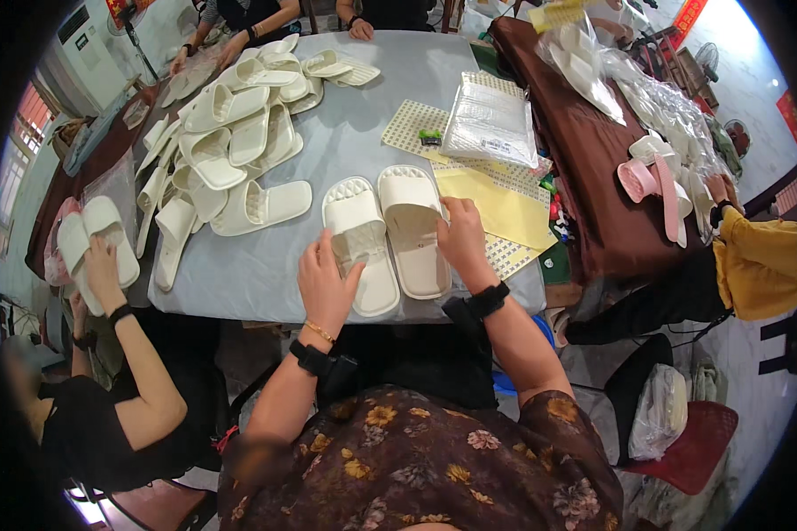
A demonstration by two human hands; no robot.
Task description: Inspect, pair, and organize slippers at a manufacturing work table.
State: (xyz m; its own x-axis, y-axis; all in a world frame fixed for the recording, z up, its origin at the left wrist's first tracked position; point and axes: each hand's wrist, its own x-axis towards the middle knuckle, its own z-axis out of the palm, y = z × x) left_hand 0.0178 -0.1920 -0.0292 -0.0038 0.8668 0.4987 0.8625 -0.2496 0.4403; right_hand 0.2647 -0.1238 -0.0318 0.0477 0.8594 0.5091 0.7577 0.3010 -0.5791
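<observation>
Two cream-white slippers lie side by side on the table in front of me, toes pointing away. My left hand is at the outer edge of the left slipper, its thumb reaching over the insole just below the strap. The right slipper has my right hand at its outer side, fingers curled on the strap's edge. Left of the pair, a large heap of similar slippers is piled up. Beyond my right hand lie yellow sticker sheets and a silvery bubble-wrap packet.
On the left, a co-worker's hand holds another pair of slippers. More people sit across the grey-covered table. At right stands a brown-covered table with pink slippers and plastic bags. A red chair stands behind on the right.
</observation>
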